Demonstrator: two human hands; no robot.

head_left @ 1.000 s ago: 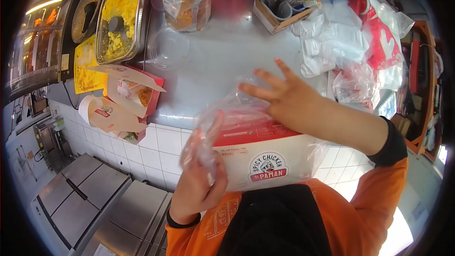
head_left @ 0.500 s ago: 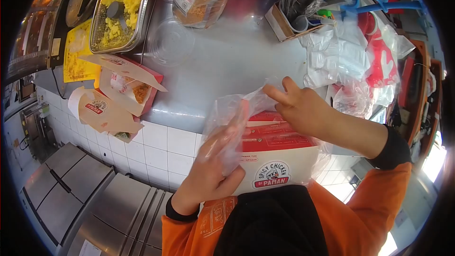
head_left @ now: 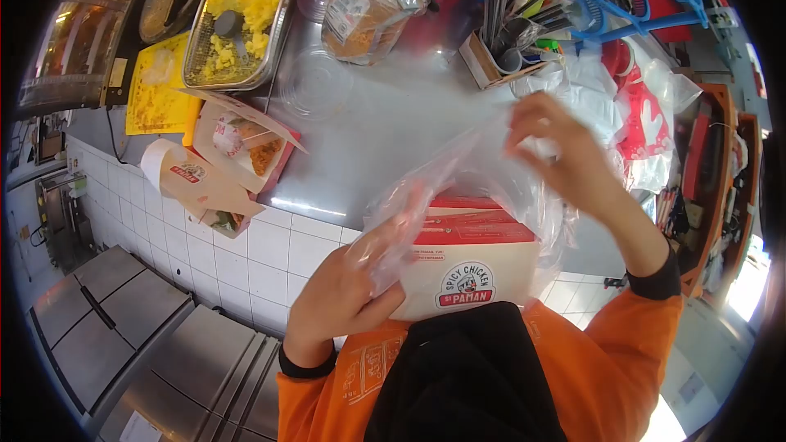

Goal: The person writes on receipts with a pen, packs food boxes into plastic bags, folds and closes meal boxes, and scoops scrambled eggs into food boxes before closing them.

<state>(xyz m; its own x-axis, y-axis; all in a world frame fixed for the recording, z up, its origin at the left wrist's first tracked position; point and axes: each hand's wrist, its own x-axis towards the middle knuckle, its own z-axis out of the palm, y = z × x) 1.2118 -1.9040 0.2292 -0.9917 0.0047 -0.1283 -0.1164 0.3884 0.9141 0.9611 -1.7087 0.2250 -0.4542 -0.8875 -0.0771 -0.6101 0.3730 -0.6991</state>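
Note:
Close to my body is a red and white food box (head_left: 471, 278) printed "Spicy Chicken Si Paman", with more red box tops behind it. A clear plastic bag (head_left: 446, 165) surrounds the boxes, its mouth upward. My left hand (head_left: 348, 295) grips the bag's left side, fingers behind the film and thumb toward the box. Up and to the right, my right hand (head_left: 565, 151) pinches the bag's upper edge, stretching it away from the left hand. The right fingertips are slightly blurred.
On the left, two open food boxes (head_left: 246, 143) rest at the metal counter's edge (head_left: 393, 106). Behind them sits a mesh tray (head_left: 274, 57) of yellow food. A utensil box (head_left: 481, 65) and plastic bags (head_left: 589, 86) lie at the right, beside a blue rack (head_left: 655, 16).
My right hand has moved up and slightly right, pulling the bag's edge higher and wider. My left hand has shifted slightly down and left. The view has moved a little.

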